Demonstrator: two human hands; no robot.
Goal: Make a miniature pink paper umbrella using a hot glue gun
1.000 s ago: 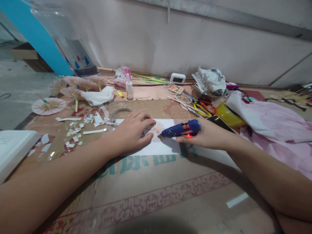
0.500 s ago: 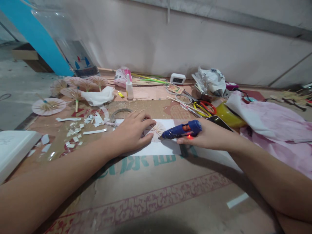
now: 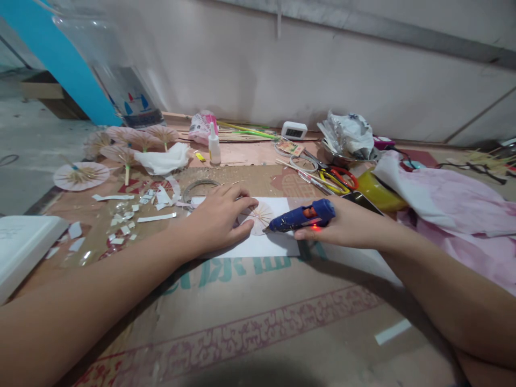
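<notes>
A small round paper disc [image 3: 264, 214] with thin ribs lies on a white sheet [image 3: 278, 248]. Over its left side rests my left hand [image 3: 223, 217], thumb and fingers apart, pressing on the disc and sheet. My right hand [image 3: 338, 223] is wrapped round a blue glue gun [image 3: 300, 215] with a lit red light. The gun points left, and its nozzle is at the lower right edge of the disc.
Behind are a tape roll [image 3: 201, 185], a glue bottle [image 3: 214, 145], scissors [image 3: 342, 180] and a white clock [image 3: 294, 130]. Small paper umbrellas [image 3: 80, 176] and paper scraps lie left, near a white box [image 3: 24, 247]. Pink cloth [image 3: 451, 199] lies right.
The glue gun and my right hand have shifted very slightly to the right. My left hand has stayed in place.
</notes>
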